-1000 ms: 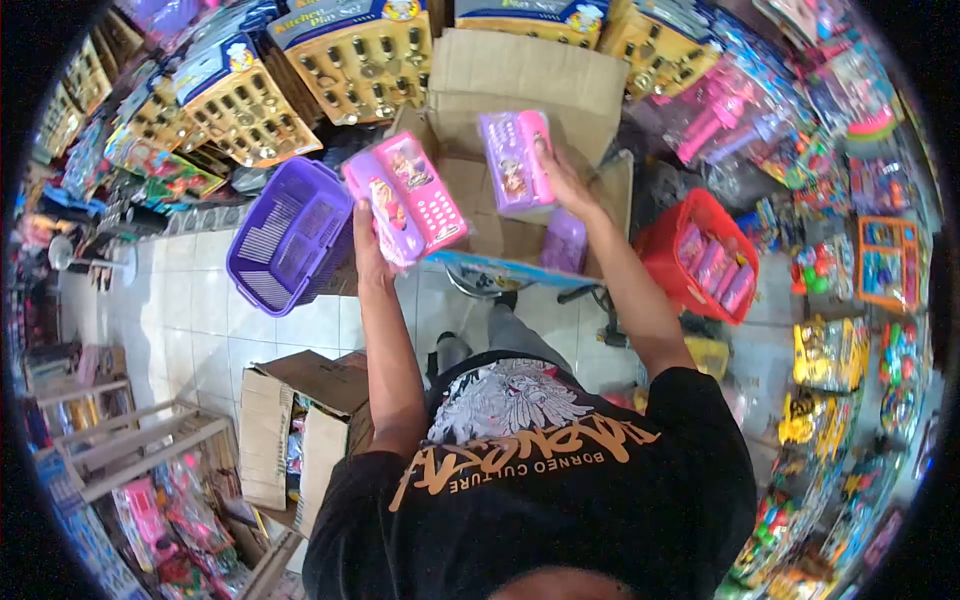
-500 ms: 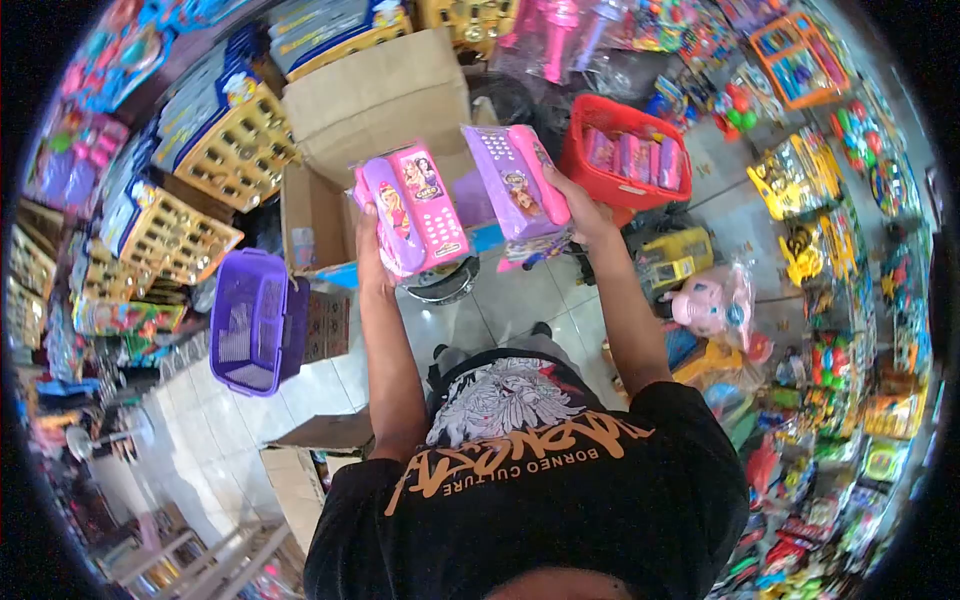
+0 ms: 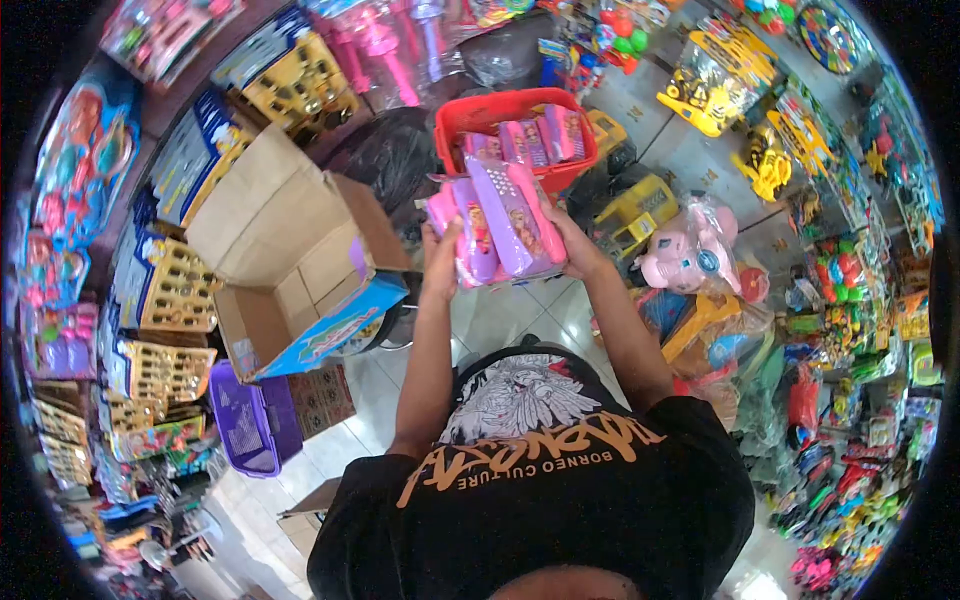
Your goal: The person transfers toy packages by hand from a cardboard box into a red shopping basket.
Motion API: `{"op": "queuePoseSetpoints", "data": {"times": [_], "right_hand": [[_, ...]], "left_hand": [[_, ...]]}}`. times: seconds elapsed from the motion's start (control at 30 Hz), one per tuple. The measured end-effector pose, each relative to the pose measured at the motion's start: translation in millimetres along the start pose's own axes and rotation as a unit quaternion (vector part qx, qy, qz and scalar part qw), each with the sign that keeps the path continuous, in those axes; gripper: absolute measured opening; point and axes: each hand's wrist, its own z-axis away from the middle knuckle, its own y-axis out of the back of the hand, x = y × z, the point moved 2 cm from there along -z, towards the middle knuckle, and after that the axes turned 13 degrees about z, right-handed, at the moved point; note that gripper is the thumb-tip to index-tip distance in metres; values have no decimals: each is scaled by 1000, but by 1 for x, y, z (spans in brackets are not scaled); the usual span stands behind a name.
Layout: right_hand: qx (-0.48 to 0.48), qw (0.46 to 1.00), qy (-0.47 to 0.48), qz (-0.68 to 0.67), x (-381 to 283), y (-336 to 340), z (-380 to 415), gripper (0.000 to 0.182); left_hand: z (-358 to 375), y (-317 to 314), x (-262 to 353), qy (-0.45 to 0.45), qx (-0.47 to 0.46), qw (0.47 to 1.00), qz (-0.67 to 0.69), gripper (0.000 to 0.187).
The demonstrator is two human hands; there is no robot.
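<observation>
My left hand (image 3: 442, 258) is closed around the side of a pink toy telephone (image 3: 474, 240) with a purple handset, in clear plastic wrap. A purple toy telephone (image 3: 513, 222) with a pink handset is gripped by my right hand (image 3: 578, 245). Both toys are side by side and overlap, the purple one partly covering the pink one. Just beyond them stands a red basket (image 3: 447, 128) holding several similar boxed or wrapped pink and purple toys (image 3: 522, 142).
An open cardboard box (image 3: 300, 285) with a blue side stands to the left, with a purple basket (image 3: 285, 415) below it. A wrapped pink toy (image 3: 690, 250) and a yellow toy vehicle (image 3: 635, 215) lie at right. Hanging toy packs line both sides.
My hands have brought the two toy telephones together, so they now overlap. The view has turned right, with the red basket now straight beyond my hands and the cardboard box further left.
</observation>
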Motion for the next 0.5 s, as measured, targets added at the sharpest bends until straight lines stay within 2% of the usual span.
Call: {"op": "queuePoseSetpoints", "data": {"times": [0.13,0.2,0.27,0.3,0.37,0.5], "right_hand": [[25,999,-31,15,3,46,6,56],[63,998,-2,25,-14,48,14,57],[80,996,24,-8,-7,68,10,55],[92,995,18,-19,-4,78,8,52],[90,995,12,-30,-1,88,0,51],[94,993,35,-58,1,105,-35,48]], "left_hand": [[-29,-25,-60,2,-20,998,-62,51],[-37,-44,-72,3,-22,998,-63,50],[-43,-55,-78,-22,-2,990,-143,51],[-44,-57,-80,-19,5,990,-142,51],[-54,-62,-80,8,-48,987,-156,55],[-82,-60,-83,-8,-38,990,-134,58]]}}
